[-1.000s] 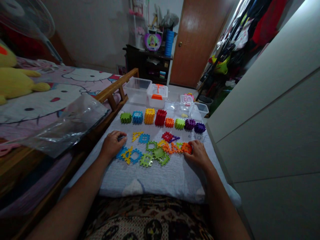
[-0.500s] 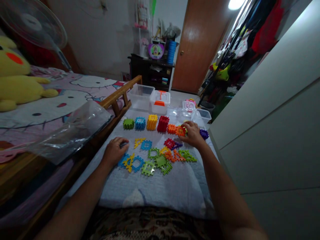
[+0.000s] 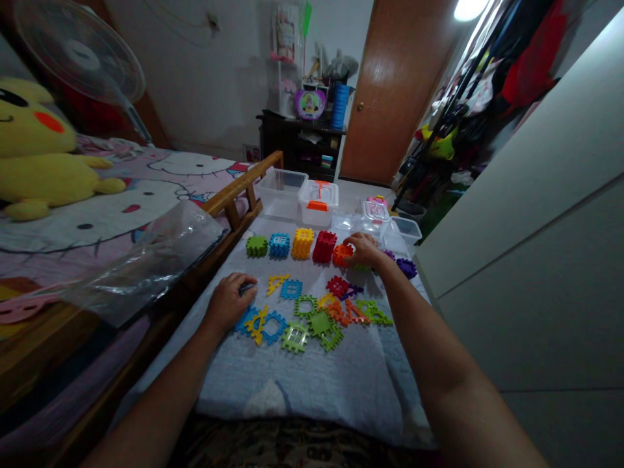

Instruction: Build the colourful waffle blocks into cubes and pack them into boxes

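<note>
My right hand [image 3: 368, 252] is closed at the row of tile stacks, its fingers on an orange interlocking tile [image 3: 343, 254] at the orange stack; the hand partly hides it. Left of it stand a red stack [image 3: 324, 247], a yellow stack [image 3: 303, 244], a blue stack [image 3: 279, 246] and a green stack [image 3: 257, 246]. My left hand [image 3: 229, 301] rests on the cloth with curled fingers, a small dark thing [image 3: 247, 287] between thumb and fingers. Below it lie blue tiles [image 3: 275, 327] and a yellow triangular piece [image 3: 257, 325]. Several loose green tiles [image 3: 295, 337] lie in the middle.
Clear plastic boxes [image 3: 281, 192] stand at the far end, one with an orange-handled lid [image 3: 319, 203]. Purple tiles [image 3: 406, 268] lie at the right edge. A wooden bed rail [image 3: 241, 187] runs along the left, a white cabinet [image 3: 526, 260] along the right.
My right hand has moved left along the row, bringing the orange tile against the other orange pieces beside the red stack. My left hand stays in place. The view has shifted slightly.
</note>
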`<state>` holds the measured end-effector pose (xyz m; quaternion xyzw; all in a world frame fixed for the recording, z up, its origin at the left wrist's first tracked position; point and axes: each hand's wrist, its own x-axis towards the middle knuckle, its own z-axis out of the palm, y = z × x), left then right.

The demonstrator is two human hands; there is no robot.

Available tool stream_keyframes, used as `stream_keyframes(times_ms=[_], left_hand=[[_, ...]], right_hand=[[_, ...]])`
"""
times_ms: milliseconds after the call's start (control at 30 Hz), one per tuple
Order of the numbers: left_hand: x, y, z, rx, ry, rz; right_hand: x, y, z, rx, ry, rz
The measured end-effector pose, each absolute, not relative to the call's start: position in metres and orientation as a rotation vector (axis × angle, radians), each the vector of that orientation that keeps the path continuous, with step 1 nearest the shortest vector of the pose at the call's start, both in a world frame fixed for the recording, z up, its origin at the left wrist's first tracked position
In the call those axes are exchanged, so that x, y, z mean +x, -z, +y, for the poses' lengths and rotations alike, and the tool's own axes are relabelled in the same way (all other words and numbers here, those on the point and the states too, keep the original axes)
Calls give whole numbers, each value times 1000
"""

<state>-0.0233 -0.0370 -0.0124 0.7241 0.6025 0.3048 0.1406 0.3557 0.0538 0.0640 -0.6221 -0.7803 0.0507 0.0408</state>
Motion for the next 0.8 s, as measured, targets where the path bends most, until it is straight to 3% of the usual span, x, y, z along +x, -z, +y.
stream_keyframes(times_ms=[300,500,667,800], left_hand=[[-23,9,-38,2092,-859,1757],[-22,9,-38,2102,-859,1745],[-21,7,-39,2121,-849,1757],[-20,7,-39,2123,-851,1751]], right_hand=[[352,-69,52,-1972,-132,-2346],[358,-81,9,-1739,-83,-2245],[353,-62,-43,-1617,-238,-2345],[336,-43,-62,-1760,-103,-2310]])
